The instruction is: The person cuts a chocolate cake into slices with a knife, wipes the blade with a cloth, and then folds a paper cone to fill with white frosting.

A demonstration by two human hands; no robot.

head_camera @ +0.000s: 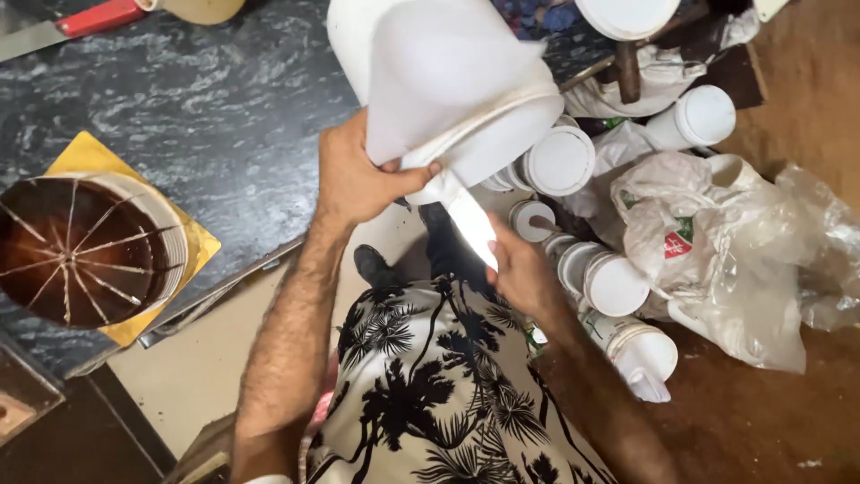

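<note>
Left hand [354, 179] pinches the lower edge of a white plastic bag [448, 81] lining a white bucket [358, 27], held up near frame center, above the floor. Right hand [520, 273] grips the bag's twisted tail [470, 220], fingers closed on it. Bag looks thin, soft, slippery, likely light; best held at the bunched tail and the rim edge. White-lidded tubs [618, 282] and a crinkled clear bag [735, 251] sit right. Dark marble table [224, 108] left carries a round wire-divided pan [76, 251] on yellow cloth [90, 152].
</note>
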